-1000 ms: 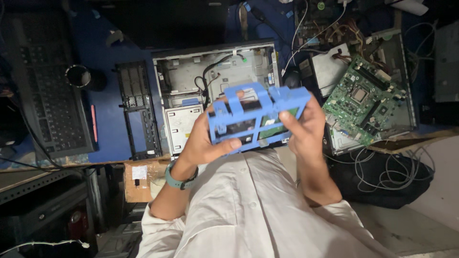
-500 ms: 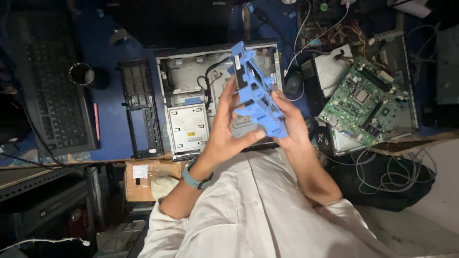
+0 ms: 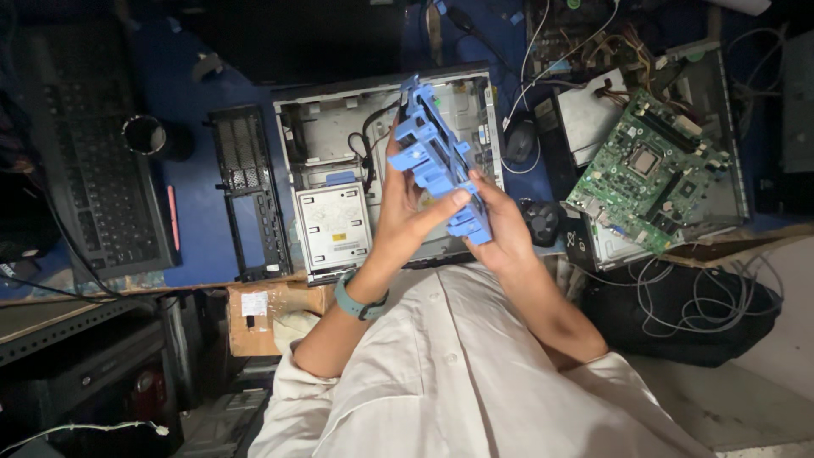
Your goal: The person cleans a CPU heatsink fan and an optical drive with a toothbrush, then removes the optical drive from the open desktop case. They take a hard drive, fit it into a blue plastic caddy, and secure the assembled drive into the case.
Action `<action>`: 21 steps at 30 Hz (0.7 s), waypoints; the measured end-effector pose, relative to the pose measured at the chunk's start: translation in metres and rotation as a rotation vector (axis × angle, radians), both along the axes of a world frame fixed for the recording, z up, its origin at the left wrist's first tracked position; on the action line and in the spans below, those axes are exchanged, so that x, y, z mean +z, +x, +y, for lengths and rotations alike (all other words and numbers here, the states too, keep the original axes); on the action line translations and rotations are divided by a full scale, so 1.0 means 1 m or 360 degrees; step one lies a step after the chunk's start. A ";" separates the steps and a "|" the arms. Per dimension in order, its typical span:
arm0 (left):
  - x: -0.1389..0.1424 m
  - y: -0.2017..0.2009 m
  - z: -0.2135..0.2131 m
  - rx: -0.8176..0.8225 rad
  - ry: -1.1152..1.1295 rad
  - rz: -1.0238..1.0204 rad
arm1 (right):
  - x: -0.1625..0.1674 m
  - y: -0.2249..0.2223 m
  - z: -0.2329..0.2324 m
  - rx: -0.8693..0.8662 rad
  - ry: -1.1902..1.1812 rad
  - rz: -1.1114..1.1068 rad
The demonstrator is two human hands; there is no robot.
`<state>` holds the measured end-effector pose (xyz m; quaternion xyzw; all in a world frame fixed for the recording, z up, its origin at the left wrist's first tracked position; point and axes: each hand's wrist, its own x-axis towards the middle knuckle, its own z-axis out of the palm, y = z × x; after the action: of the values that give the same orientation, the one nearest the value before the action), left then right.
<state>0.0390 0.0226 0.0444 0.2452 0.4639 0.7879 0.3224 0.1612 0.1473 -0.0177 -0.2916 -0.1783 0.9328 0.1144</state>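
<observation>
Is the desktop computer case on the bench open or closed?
Open. The desktop computer case lies with its side panel off, so its bare metal interior, cables and silver optical drive show from above.

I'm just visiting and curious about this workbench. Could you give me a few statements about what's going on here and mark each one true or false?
1. Both hands hold a blue plastic bracket. True: the left hand and the right hand grip it from either side.
2. The bracket lies flat inside the open computer case. False: it is held up above the case, turned on edge.
3. A green circuit board lies to the right of the case. True.
4. The keyboard sits on the right of the bench. False: it is at the far left.
5. The left wrist is bare. False: it wears a teal wristband.
</observation>
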 end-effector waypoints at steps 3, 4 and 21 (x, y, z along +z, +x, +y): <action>-0.006 -0.001 0.001 -0.0004 -0.0010 -0.0176 | 0.017 -0.007 -0.007 -0.0017 0.0244 -0.0049; -0.008 -0.002 0.001 0.0020 -0.0021 -0.0216 | 0.022 -0.008 -0.010 -0.0007 0.0348 -0.0077; -0.003 -0.016 -0.011 -0.0039 -0.0218 -0.0225 | 0.058 -0.026 0.010 0.0498 0.1610 0.0097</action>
<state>0.0233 0.0114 0.0414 0.1721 0.4898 0.7655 0.3800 0.1355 0.1576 0.0399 -0.1425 -0.6441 0.7441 0.1053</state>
